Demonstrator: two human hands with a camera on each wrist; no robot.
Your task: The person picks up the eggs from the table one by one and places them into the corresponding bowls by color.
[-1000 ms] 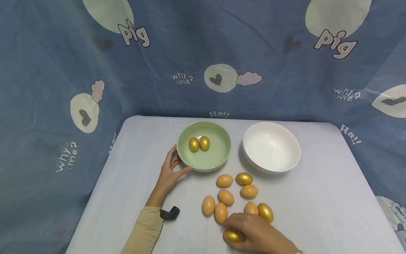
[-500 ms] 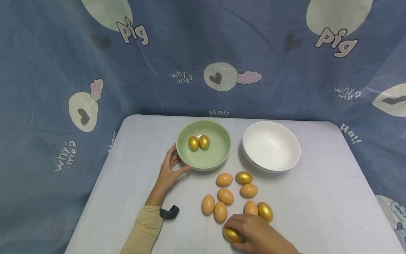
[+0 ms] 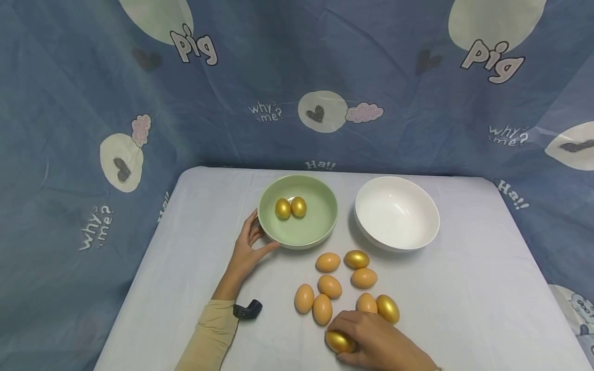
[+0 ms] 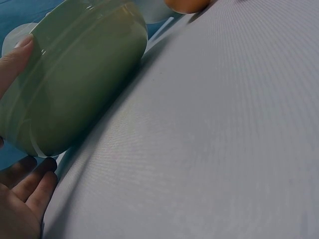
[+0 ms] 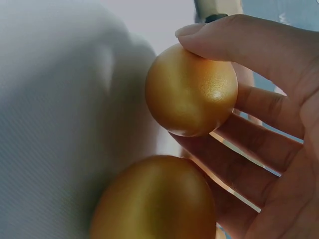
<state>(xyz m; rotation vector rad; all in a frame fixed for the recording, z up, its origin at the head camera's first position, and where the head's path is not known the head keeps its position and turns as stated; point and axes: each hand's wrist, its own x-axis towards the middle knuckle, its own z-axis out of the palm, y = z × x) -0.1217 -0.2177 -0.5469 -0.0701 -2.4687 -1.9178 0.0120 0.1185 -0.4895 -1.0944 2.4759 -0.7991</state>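
My left hand (image 3: pixel 246 255) spans the near left side of a pale green bowl (image 3: pixel 317 226), thumb at the front and fingers around the left side. In the left wrist view its thumb presses the green wall near the rim. Two golden eggs (image 3: pixel 283 208) lie together in this bowl. Low at the front, my right hand (image 3: pixel 380 340) holds another golden egg (image 3: pixel 340 341) between thumb and fingers. The right wrist view shows the thumb over the held egg, with a second golden egg (image 5: pixel 154 201) close by.
A white bowl (image 3: pixel 396 214) stands right of the green one. Several light brown eggs (image 3: pixel 328 263) and a golden egg (image 3: pixel 357 259) lie in front of the bowls. Just beyond my right hand are a brown egg (image 3: pixel 367 303) and a golden egg (image 3: pixel 388 308).
The egg in my right hand has shifted very slightly up the view. My left hand stays at the green bowl.
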